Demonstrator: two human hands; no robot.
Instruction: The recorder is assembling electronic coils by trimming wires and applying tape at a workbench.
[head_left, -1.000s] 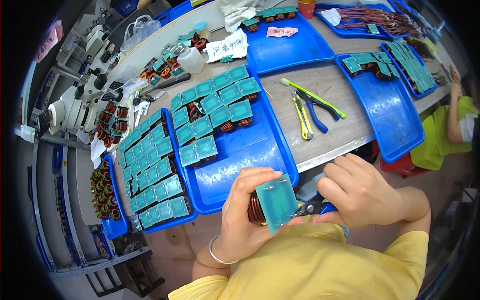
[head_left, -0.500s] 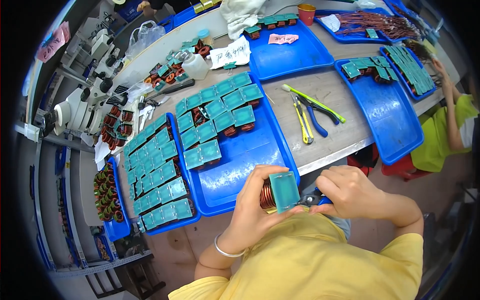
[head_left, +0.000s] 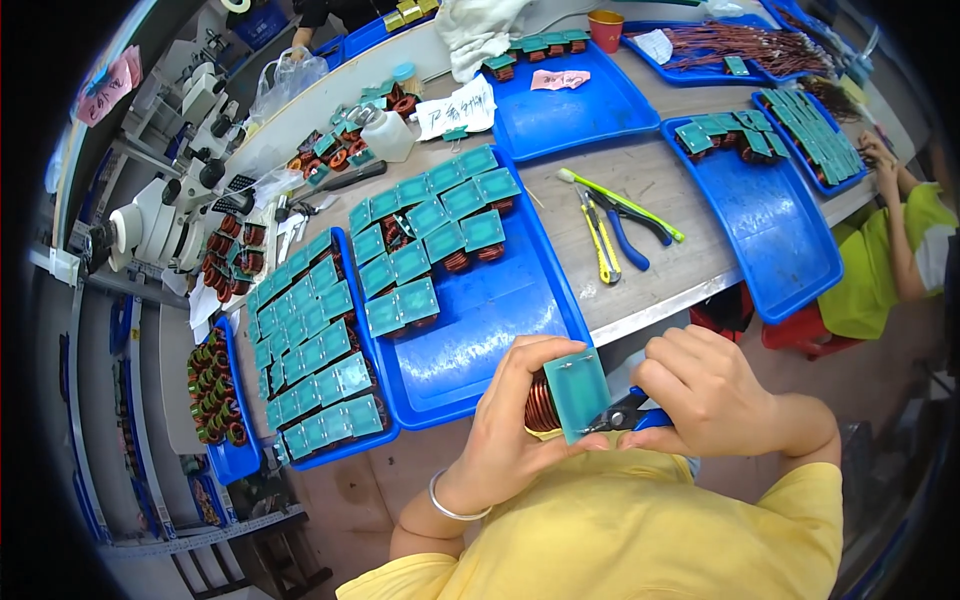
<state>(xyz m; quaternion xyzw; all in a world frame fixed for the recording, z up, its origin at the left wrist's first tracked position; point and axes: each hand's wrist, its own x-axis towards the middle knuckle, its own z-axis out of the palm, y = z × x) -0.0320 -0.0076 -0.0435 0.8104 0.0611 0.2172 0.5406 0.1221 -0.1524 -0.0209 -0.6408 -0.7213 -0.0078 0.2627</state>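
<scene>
My left hand [head_left: 513,410] is closed around a copper-wound coil with a green circuit board [head_left: 577,393] on its face, held just off the table's front edge. The copper windings [head_left: 541,405] show between my palm and the board. In my right hand [head_left: 708,392] are blue-handled cutting pliers [head_left: 628,413], gripped by the handles. Their jaws point left and lie against the lower right corner of the board. Whether a wire sits between the jaws is too small to tell. Left of my hands, a blue tray [head_left: 430,385] carries rows of similar green-board coils [head_left: 408,260].
A yellow utility knife [head_left: 607,262], a second pair of pliers [head_left: 630,242] and a green brush [head_left: 630,208] lie on the table. More blue trays [head_left: 790,270] stand right and behind. Microscopes [head_left: 150,225] line the left. At the right edge sits a co-worker in a yellow-green top [head_left: 868,275].
Both hands and the coil have shifted slightly right, and the board has tilted a little. The pliers remain at its lower corner. Hands of people in the background have moved.
</scene>
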